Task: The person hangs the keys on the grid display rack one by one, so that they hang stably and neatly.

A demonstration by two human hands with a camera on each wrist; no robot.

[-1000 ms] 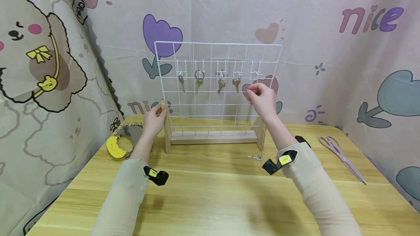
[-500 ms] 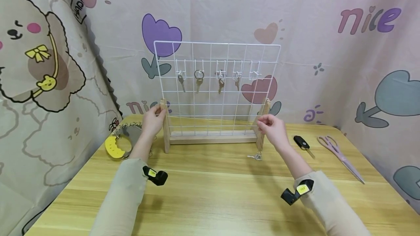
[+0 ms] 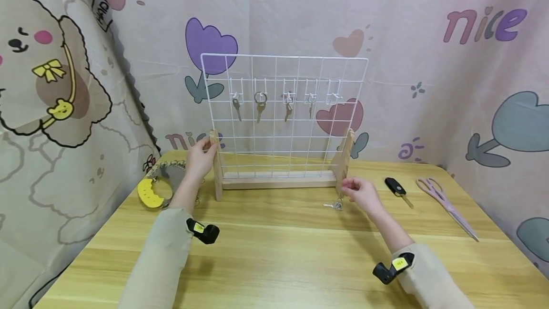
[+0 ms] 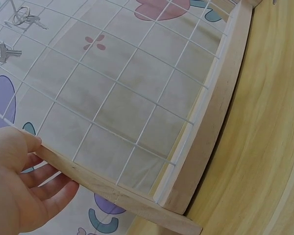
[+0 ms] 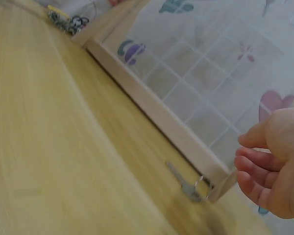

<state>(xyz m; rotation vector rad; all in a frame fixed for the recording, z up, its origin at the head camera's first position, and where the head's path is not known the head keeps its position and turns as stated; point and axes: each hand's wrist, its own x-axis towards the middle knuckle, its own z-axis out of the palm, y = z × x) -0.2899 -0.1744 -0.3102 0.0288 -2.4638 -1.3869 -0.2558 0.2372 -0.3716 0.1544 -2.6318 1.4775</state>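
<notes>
A white wire grid rack stands upright in its wooden base (image 3: 279,183), with several keys (image 3: 261,104) hanging from hooks along its upper part. My left hand (image 3: 199,161) pinches the rack's left wooden post (image 4: 117,196) between thumb and fingers near the top. Low by the right post (image 3: 344,161), my right hand (image 3: 363,195) holds nothing, its fingers loosely bent. Just below its fingertips, a silver key (image 3: 333,205) with a small ring lies on the table. The right wrist view shows this key (image 5: 188,188) beside the post's foot, apart from the hand.
The rightmost hook (image 3: 334,97) carries no key. Right of the rack lie a black car key (image 3: 395,186) and lilac scissors (image 3: 448,209). At the left, a yellow ring-shaped item (image 3: 149,193) lies with a chain, partly behind the left arm. A printed curtain hangs behind the table.
My right hand has come down from beside the rightmost hooks to the table key, uncovering the black car key. The fourth hanging key has turned on its hook. My left hand stays on the post.
</notes>
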